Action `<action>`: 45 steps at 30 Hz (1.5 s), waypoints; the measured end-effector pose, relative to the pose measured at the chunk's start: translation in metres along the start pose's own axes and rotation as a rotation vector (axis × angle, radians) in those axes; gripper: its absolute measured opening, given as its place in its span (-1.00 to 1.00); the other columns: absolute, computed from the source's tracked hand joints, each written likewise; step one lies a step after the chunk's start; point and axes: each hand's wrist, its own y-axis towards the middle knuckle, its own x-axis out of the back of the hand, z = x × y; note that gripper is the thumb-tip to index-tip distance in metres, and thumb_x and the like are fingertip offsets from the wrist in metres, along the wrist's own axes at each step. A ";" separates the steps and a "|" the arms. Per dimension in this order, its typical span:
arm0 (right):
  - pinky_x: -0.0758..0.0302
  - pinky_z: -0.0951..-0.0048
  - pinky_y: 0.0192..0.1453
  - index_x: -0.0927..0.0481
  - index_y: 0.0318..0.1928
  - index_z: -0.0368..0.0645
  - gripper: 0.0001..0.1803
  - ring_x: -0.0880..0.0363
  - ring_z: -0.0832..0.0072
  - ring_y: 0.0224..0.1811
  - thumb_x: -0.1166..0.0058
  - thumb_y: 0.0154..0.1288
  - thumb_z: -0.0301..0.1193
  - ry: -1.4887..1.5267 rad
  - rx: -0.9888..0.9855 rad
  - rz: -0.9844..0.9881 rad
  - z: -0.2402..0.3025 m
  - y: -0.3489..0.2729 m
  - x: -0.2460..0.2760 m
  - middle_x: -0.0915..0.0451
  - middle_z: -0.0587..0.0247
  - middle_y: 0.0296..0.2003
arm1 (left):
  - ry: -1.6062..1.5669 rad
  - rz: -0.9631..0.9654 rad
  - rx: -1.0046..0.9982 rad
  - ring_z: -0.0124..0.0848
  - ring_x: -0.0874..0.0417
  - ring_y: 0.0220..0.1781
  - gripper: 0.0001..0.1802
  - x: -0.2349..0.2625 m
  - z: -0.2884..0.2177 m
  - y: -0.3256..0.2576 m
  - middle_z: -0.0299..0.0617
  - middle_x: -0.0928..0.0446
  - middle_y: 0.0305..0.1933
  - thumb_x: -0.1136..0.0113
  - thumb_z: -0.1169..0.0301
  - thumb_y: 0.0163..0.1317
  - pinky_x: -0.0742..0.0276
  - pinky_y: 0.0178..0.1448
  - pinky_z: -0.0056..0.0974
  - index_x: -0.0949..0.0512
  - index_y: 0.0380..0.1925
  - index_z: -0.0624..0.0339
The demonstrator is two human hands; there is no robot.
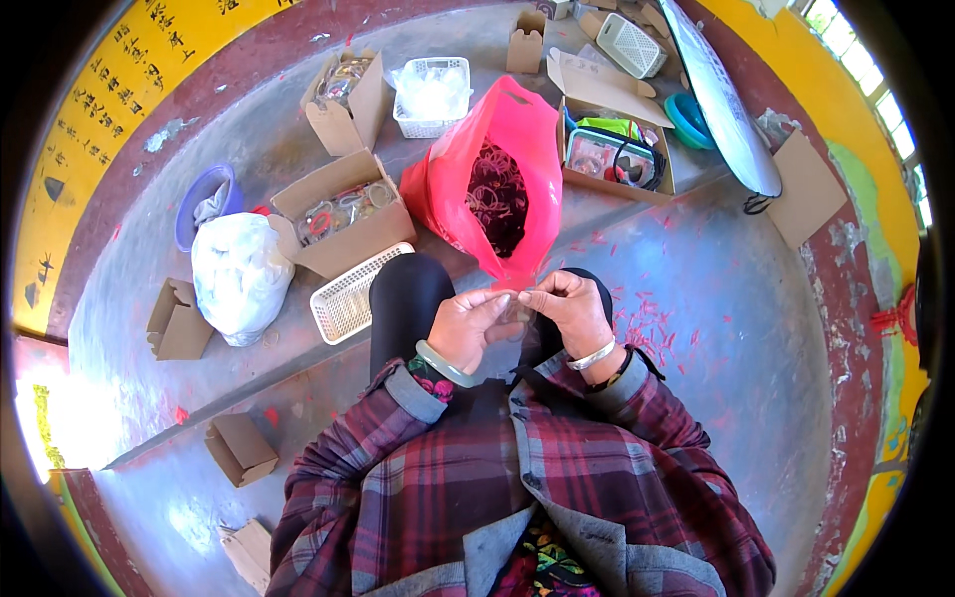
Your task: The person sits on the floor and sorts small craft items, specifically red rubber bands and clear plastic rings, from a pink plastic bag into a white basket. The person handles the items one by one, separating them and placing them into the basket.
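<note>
My left hand (466, 328) and my right hand (577, 311) meet above my lap, thumbs and fingers pinched tip to tip. Whatever they pinch is too small to make out; something see-through shows just below the fingertips. A light bangle circles each wrist. Right beyond my fingers, a bright pink plastic bag (453, 194) stands with its mouth wide, its near edge by my fingertips. I cannot tell whether they touch it. Inside the bag lie many dark red, thin loop-shaped pieces (496, 194).
Left of the bag are a cardboard box of bangle-like rings (336, 254), a cream basket (338, 308) and a stuffed white bag (237, 269). Beyond stand another box (373, 109) and a white basket (426, 126). Right, a box (637, 189) holds a clear container; red scraps (645, 323) litter the floor.
</note>
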 end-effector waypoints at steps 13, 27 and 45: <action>-0.32 0.66 -0.37 -0.63 -0.40 -0.27 -0.90 -0.40 0.70 -0.49 -0.21 0.08 -0.48 0.100 -0.091 0.059 0.003 -0.004 0.006 -0.55 0.39 -0.54 | 0.057 0.016 0.009 -0.39 -0.61 -0.17 -0.75 0.000 0.002 -0.001 -0.09 -0.56 -0.18 0.00 0.45 0.28 -0.61 -0.09 -0.34 -0.48 -0.14 0.42; -0.32 0.67 -0.43 -0.62 -0.40 -0.26 -0.85 -0.41 0.69 -0.53 -0.15 0.16 -0.40 0.210 -0.170 0.037 -0.010 -0.003 0.008 -0.52 0.39 -0.57 | -0.028 -0.010 0.030 -0.41 -0.59 -0.14 -0.77 0.010 0.004 0.001 -0.09 -0.55 -0.16 -0.02 0.45 0.27 -0.57 -0.03 -0.36 -0.49 -0.17 0.42; -0.40 0.35 -0.29 -0.56 -0.44 -0.17 -0.86 -0.46 0.32 -0.40 -0.07 -0.12 -0.48 -1.183 0.939 -0.001 0.013 -0.005 -0.015 -0.44 0.27 -0.50 | 0.562 -0.104 -0.216 -0.46 -0.61 -0.43 -0.79 -0.001 0.018 0.004 -0.14 -0.56 -0.47 0.01 0.46 0.25 -0.52 -0.35 -0.37 -0.54 -0.20 0.32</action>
